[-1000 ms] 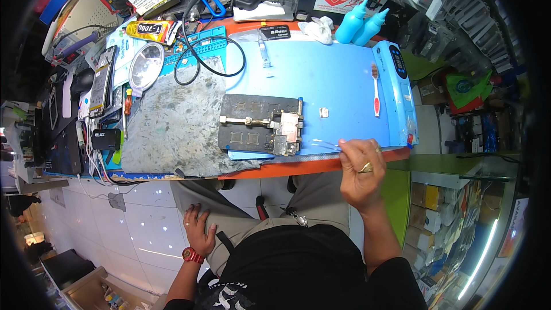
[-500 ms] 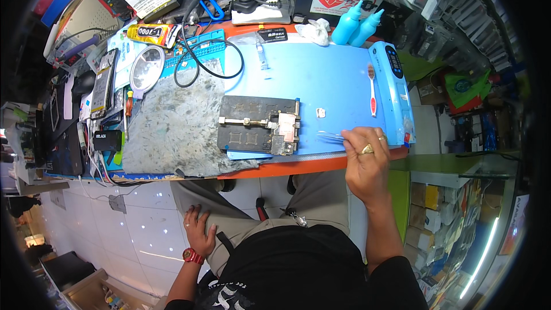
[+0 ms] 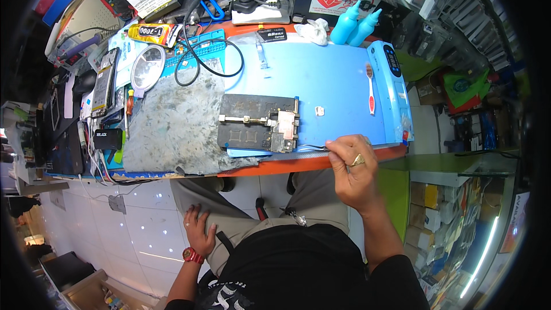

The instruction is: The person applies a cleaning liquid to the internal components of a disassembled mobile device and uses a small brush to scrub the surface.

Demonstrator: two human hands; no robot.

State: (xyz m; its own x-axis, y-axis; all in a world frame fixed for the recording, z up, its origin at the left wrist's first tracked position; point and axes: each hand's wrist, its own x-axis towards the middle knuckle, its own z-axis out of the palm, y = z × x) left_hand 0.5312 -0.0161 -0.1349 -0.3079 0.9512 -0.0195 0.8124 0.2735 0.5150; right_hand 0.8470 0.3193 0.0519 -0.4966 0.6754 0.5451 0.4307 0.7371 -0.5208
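Note:
My right hand point(image 3: 354, 169) pinches a thin pair of tweezers point(image 3: 313, 148) over the front edge of the blue mat. Their tips point left, by the lower right corner of a dark board-holding fixture point(image 3: 244, 133). Clamped at the fixture's right end is a small circuit board point(image 3: 285, 127) with a copper-coloured patch. A tiny pale part point(image 3: 319, 111) lies on the mat, just right of the fixture and beyond the tweezers. Below the table, my left hand point(image 3: 199, 227) rests on my thigh, fingers spread, holding nothing.
A toothbrush point(image 3: 371, 90) lies beside the blue machine's control panel point(image 3: 392, 60). Two light-blue squeeze bottles point(image 3: 346, 25) stand at the back by a crumpled white tissue point(image 3: 313, 32). Leftward are a stained grey mat point(image 3: 172, 120), a looped black cable point(image 3: 243, 64) and a yellow glue tube point(image 3: 152, 33).
My right hand has moved left and slightly nearer to me with the tweezers. Their tips have come closer to the fixture's lower right corner. My left hand stays on the thigh.

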